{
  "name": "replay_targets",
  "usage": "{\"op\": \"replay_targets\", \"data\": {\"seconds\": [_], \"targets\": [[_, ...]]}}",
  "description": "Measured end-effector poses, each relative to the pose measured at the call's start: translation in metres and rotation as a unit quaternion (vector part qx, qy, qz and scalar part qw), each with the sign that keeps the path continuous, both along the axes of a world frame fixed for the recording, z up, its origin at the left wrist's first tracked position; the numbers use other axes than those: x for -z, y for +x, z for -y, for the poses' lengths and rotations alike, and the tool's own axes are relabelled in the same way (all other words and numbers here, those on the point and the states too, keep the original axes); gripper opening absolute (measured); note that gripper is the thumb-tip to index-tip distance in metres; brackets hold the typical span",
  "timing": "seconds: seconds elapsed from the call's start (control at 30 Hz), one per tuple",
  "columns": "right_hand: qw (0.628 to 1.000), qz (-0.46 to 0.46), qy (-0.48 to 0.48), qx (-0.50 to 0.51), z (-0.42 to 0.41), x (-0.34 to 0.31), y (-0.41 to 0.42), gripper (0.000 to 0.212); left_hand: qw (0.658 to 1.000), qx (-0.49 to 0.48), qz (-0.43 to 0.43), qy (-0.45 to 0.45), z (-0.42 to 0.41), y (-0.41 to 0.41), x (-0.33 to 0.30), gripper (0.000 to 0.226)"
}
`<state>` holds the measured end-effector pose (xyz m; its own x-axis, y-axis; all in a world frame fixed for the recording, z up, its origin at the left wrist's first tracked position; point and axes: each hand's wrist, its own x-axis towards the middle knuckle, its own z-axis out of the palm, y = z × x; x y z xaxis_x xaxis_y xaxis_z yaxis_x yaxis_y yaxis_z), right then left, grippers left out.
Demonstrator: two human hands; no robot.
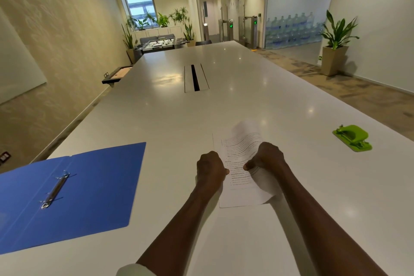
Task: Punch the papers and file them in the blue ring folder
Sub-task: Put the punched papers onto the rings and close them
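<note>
Printed papers (238, 195) lie on the white table (201, 119) straight ahead of me. My left hand (210, 167) grips their left edge. My right hand (267, 160) grips the right side, where a sheet curls up and its far end is blurred. The blue ring folder (89, 186) lies open flat to the left, with its metal ring mechanism (54, 189) showing in the middle. The green hole punch (351, 138) sits on the table far to the right, apart from both hands.
A cable slot (195, 77) runs along the table's middle, farther away. A dark tray (116, 74) sticks out at the left table edge. A potted plant (336, 51) stands on the floor at the right.
</note>
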<state>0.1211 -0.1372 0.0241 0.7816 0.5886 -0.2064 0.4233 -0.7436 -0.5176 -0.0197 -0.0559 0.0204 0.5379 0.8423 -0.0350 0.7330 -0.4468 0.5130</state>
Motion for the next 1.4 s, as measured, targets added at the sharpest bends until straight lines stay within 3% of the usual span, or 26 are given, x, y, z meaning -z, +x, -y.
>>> {"op": "replay_targets", "data": {"seconds": [0.13,0.23,0.27,0.4,0.6,0.7,0.8,0.83,0.87,0.93,1.0,1.17,1.27,1.4], "targets": [[0.967,-0.158,0.2,0.025,0.011,0.003,0.003,0.053,1.0,0.001,0.014,0.0,0.001,-0.001,0.002,0.039],[0.948,-0.229,0.214,0.055,0.014,-0.005,0.015,0.065,1.0,0.001,0.011,0.004,0.003,-0.003,0.001,0.038],[0.949,-0.225,0.21,0.062,0.015,-0.007,0.019,0.07,1.0,0.001,0.015,0.006,0.003,-0.003,0.002,0.036],[0.96,-0.126,0.23,0.097,0.017,-0.001,0.032,0.048,0.999,-0.003,0.029,-0.014,0.003,-0.003,0.004,0.027],[0.993,0.047,0.108,-0.018,0.014,-0.001,0.039,0.034,0.998,-0.011,0.05,-0.039,-0.002,-0.007,0.007,0.032],[0.985,0.05,0.162,-0.016,0.016,0.0,0.037,0.027,0.991,-0.043,0.1,-0.071,-0.01,-0.011,0.011,0.039],[0.956,-0.032,0.291,-0.021,0.025,-0.004,0.033,0.023,0.958,-0.105,0.225,-0.143,-0.018,-0.015,0.003,0.085],[0.942,-0.064,0.328,-0.034,0.028,-0.008,0.03,0.023,0.944,-0.109,0.263,-0.165,-0.019,-0.016,-0.002,0.092],[0.928,-0.093,0.359,-0.047,0.03,-0.011,0.027,0.023,0.93,-0.1,0.301,-0.186,-0.02,-0.017,-0.009,0.088],[0.9,-0.131,0.411,-0.06,0.032,-0.016,0.021,0.023,0.907,-0.051,0.361,-0.208,-0.021,-0.016,-0.021,0.054],[0.879,-0.13,0.455,-0.058,0.03,-0.023,0.015,0.025,0.895,-0.023,0.411,-0.172,-0.017,-0.016,-0.035,0.029],[0.828,-0.125,0.544,-0.063,0.029,-0.058,-0.001,0.028,0.88,-0.008,0.473,-0.048,-0.008,-0.012,-0.067,0.032],[0.829,-0.105,0.545,-0.063,0.029,-0.063,-0.001,0.028,0.877,-0.001,0.48,-0.024,-0.01,-0.014,-0.067,0.033],[0.852,-0.138,0.504,-0.036,0.027,-0.023,-0.003,0.029,0.896,-0.001,0.443,-0.034,-0.012,-0.021,-0.029,0.037]]}}
